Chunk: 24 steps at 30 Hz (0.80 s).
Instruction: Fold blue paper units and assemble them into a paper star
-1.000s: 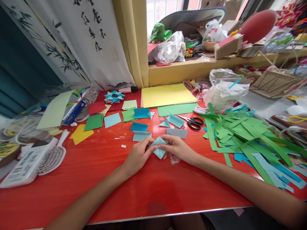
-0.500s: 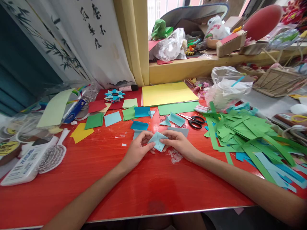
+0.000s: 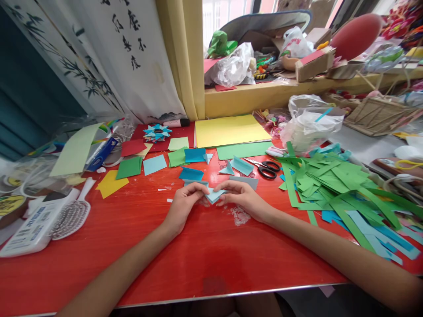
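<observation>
A small light-blue folded paper (image 3: 214,196) is held between my two hands above the red table (image 3: 198,259). My left hand (image 3: 187,202) pinches its left side, and my right hand (image 3: 241,197) has thumb and fingers closed on its right side. Just behind the hands lie creased blue papers, among them a darker blue folded sheet (image 3: 191,173) and a pale grey-blue sheet (image 3: 246,181). A light-blue folded piece (image 3: 242,165) sits farther back, beside black-handled scissors (image 3: 268,169). At the back left stands a ring of blue folded points (image 3: 157,133).
Green paper strips (image 3: 333,185) are heaped on the right. A hairbrush (image 3: 73,213) and a white package (image 3: 31,233) lie at the left. Yellow paper (image 3: 231,131) rests at the back, near a plastic bag (image 3: 310,123). Colored paper squares (image 3: 129,167) lie at the back left.
The light-blue paper went from an open diamond facing me to a smaller shape folded together along its middle. Both hands shifted slightly around it, and the view moved a little.
</observation>
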Tool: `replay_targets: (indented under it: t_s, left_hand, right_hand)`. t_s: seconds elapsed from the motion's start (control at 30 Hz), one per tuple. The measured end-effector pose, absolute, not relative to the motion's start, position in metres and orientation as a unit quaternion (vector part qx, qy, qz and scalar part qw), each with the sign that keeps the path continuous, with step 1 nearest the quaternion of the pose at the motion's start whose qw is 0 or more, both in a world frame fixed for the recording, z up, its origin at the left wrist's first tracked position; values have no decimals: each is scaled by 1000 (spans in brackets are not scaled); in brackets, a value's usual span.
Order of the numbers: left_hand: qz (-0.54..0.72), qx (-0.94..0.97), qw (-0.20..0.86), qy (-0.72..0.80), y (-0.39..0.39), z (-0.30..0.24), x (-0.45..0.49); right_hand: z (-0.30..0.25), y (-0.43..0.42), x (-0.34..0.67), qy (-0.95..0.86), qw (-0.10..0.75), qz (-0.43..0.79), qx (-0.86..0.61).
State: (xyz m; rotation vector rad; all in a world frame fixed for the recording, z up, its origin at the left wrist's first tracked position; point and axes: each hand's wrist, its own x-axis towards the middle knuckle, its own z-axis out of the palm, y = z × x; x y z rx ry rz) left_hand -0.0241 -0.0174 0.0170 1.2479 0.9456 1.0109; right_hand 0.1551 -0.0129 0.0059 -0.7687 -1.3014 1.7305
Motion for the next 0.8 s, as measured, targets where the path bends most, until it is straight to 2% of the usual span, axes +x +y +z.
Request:
replay_targets:
  t_s: [0.3, 0.47, 0.6, 0.7, 0.8]
  left_hand:
    - [381, 641, 503, 437, -24, 22, -22]
    - [433, 635, 453, 451, -22, 15, -21]
    - [462, 650, 407, 444, -26, 15, -21]
    - [405, 735, 341, 424, -32, 17, -22]
    - [334, 839, 265, 339, -36, 17, -22]
  right_hand:
    - [3, -12, 154, -541, 402, 669, -315]
    - [5, -14, 152, -550, 394, 664, -318]
    - [10, -21, 152, -630, 313, 626, -335]
    - [13, -26, 153, -704, 251, 564, -351]
    - [13, -27, 154, -707, 254, 552, -361]
